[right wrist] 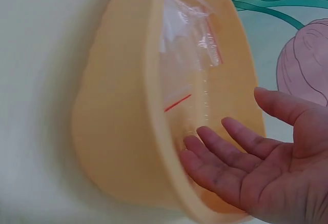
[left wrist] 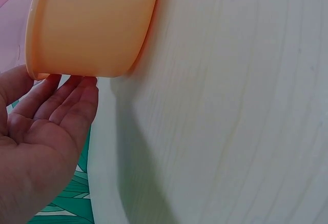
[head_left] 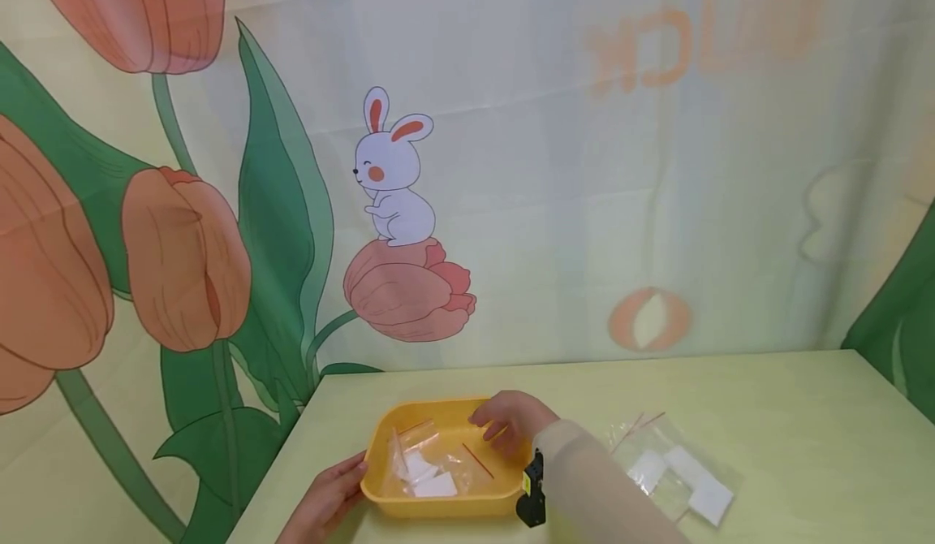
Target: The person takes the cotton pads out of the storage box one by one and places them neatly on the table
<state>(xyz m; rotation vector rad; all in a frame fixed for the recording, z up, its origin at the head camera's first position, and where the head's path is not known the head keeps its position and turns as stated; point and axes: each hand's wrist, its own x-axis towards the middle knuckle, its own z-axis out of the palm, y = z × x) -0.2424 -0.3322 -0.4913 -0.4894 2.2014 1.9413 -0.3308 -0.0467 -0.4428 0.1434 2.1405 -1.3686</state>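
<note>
A yellow plastic tray (head_left: pixel 438 508) stands on the table. In it lie clear zip bags with red seal lines, holding flat white pieces (head_left: pixel 436 485). My left hand (head_left: pixel 332 495) holds the tray at its left end; in the left wrist view the thumb lies by the rim and the fingertips rest against the outer wall. Over the tray's right end, my right hand (head_left: pixel 514 422) reaches in, its fingers (right wrist: pixel 220 178) loosely bent with nothing between them. The right wrist view shows a bag (right wrist: pixel 192 34) deeper in the tray, apart from the fingertips.
Right of the tray, beyond my right forearm, clear zip bags (head_left: pixel 675 479) with white pieces lie on the pale table (head_left: pixel 803 422). A black device (head_left: pixel 533 491) is strapped to my right wrist. Behind the table hangs a cloth (head_left: pixel 526 203) printed with tulips and a rabbit.
</note>
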